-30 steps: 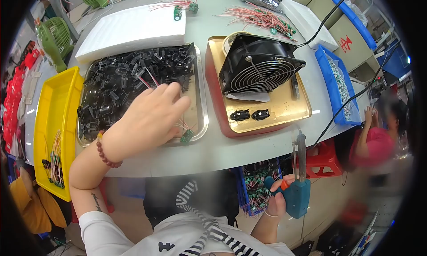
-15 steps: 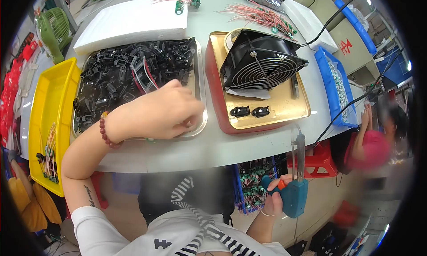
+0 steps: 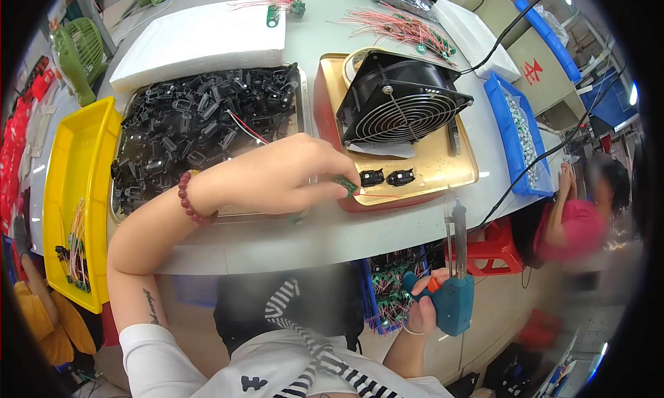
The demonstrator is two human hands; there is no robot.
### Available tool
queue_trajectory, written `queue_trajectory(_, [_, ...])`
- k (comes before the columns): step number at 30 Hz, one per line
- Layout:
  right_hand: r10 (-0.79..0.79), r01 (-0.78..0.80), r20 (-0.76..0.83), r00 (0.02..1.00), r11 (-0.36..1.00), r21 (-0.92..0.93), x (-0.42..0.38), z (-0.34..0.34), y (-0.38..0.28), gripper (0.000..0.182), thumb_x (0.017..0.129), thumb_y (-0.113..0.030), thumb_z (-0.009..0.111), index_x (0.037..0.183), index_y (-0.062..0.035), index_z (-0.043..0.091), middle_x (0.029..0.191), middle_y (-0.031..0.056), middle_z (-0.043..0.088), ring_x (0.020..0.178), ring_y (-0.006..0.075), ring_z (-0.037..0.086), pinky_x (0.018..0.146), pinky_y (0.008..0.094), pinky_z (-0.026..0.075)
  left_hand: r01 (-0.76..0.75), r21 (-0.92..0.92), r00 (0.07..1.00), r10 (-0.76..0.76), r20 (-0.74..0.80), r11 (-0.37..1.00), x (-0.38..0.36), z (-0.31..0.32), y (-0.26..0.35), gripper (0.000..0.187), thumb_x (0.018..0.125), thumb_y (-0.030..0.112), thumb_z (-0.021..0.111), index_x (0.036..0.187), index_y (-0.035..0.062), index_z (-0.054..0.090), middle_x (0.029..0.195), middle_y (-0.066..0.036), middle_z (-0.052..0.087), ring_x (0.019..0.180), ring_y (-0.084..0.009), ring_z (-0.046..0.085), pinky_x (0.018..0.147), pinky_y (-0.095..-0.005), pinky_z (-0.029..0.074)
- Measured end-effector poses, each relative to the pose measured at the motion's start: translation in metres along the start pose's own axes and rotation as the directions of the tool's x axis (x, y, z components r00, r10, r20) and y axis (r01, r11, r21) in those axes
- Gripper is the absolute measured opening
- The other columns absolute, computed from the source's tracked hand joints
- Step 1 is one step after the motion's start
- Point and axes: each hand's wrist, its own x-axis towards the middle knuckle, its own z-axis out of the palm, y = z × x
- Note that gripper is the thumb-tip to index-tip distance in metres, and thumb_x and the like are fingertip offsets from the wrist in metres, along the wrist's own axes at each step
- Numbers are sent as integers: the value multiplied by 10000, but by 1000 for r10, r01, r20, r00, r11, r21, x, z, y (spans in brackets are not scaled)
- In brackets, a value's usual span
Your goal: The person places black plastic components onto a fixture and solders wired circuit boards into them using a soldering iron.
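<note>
Thumb and fingers of the left hand [image 3: 294, 173] closed tightly on a small green board [image 3: 348, 184], partly covered, its thin red wire [image 3: 377, 195] trailing toward three o'clock. Between four and five o'clock, the right hand [image 3: 425, 308] wrapped a teal soldering gun [image 3: 455, 306]. Its tip, if hot, might have singed the wire; a loosened pinch might have dropped the board.

The red character [image 3: 532, 71] on the beige box [image 3: 552, 88] and tattoo [image 3: 151, 306] on the left arm [image 3: 155, 239] are illegible
</note>
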Motion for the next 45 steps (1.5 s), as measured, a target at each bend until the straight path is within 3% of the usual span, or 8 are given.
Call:
queue_trajectory(3, [10,-10,-11,1000,1000,-1,0,1,-1,447,683,-108,626,1068,29,446,1039,170,455,601,184,513,564,270,410,255,-236,966,-237,103,938,5,-4,10,131,799,62,575,897,-14,618,777,-97,646,710,-181,622,725,-305,495])
queue_trajectory(6, [6,-6,-6,1000,1000,-18,1,2,-2,455,676,-109,633,1064,31,440,1030,171,459,593,184,509,560,268,410,137,-277,988,-150,-25,951,8,0,6,117,780,45,577,871,-19,614,762,-74,648,718,-128,617,738,-283,495])
queue_trajectory(16, [24,-24,-17,1000,1000,16,3,8,-4,455,659,-88,614,1054,43,430,1024,184,450,589,189,504,543,269,415,257,-234,966,-252,52,938,9,3,9,128,816,73,618,874,-27,671,793,-97,683,735,-145,641,731,-254,494])
queue_trajectory(20, [3,-3,-26,1000,1000,3,3,13,-6,455,654,-74,595,1056,59,428,1023,196,444,591,196,504,537,278,419,-10,-283,990,-30,-136,959,7,15,-5,153,786,-9,572,909,-29,660,831,-91,688,780,-142,652,719,-257,502])
queue_trajectory(23, [-10,10,-2,1000,1000,-20,3,11,-5,456,650,-69,589,1054,65,428,1017,202,446,589,200,503,530,281,420,153,-350,975,-199,-100,924,7,12,10,148,781,0,589,912,-33,650,838,-83,687,777,-130,647,679,-247,505])
queue_trajectory(33, [49,-44,34,998,989,-141,1,17,-8,475,659,-136,629,1066,37,454,990,163,485,597,187,518,555,270,409,157,30,924,-137,-357,987,5,27,-9,124,769,93,621,781,-29,640,689,-120,644,638,-178,633,622,-255,481])
queue_trajectory(38, [124,-105,70,990,968,-228,-1,25,-11,439,719,-256,694,1059,-31,531,925,73,480,649,149,549,654,282,400,246,-148,920,-279,-277,958,6,28,-6,141,789,109,585,767,-30,590,640,-26,562,612,-90,521,586,-249,423])
queue_trajectory(45, [143,-119,90,986,965,-234,-1,25,-7,443,718,-242,704,1061,-20,532,940,64,496,637,151,553,627,271,407,91,-155,944,-134,-300,984,8,33,-14,119,813,102,583,793,-15,594,629,-34,565,590,-89,518,576,-239,419])
